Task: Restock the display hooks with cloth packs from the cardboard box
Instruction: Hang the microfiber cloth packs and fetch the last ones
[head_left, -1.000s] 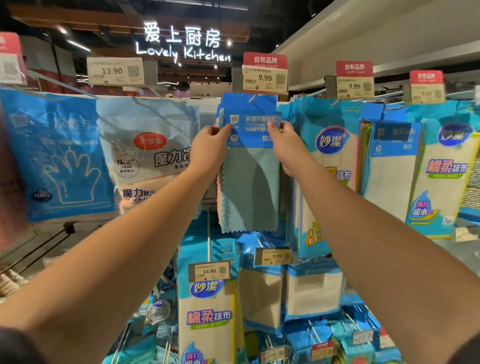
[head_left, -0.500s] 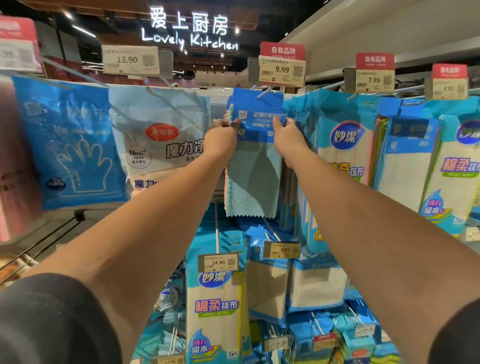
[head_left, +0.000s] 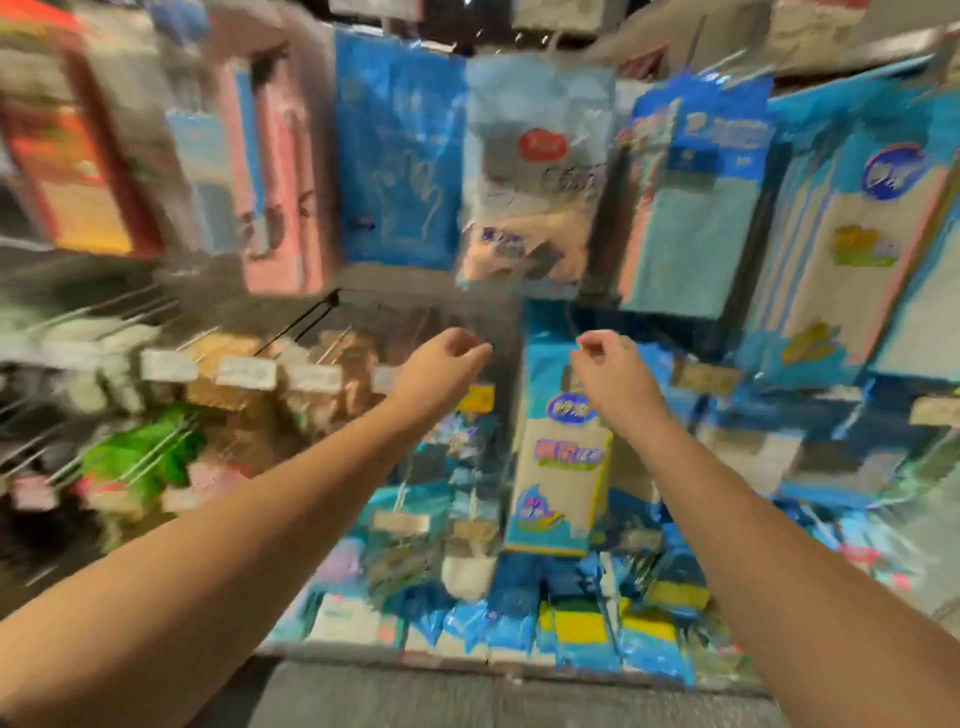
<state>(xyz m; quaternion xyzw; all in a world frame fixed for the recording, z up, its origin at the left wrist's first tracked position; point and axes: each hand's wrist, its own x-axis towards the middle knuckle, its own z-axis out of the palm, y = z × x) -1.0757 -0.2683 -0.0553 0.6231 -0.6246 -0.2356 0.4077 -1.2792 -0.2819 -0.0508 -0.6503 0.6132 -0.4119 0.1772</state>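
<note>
The teal cloth pack (head_left: 691, 208) hung long-axis vertical, header up — released since earlier. Below it, my left hand (head_left: 441, 371) and right hand (head_left: 613, 374) hovered, loosely curled, empty.

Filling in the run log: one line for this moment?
left hand: empty, fingers loosely curled | right hand: empty | teal cloth pack: hanging on display | view: blurred

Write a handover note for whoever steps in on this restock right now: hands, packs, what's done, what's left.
Left hand: empty, fingers loosely curled, in front of the display.
Right hand: the same, empty.
Teal cloth pack: hanging on an upper hook, right of centre, touched by neither hand.
Cardboard box: not in view.
Done: that pack is hung.
Left: probably fetch the next pack from the box; the picture is blurred, so check for free hooks.
</note>
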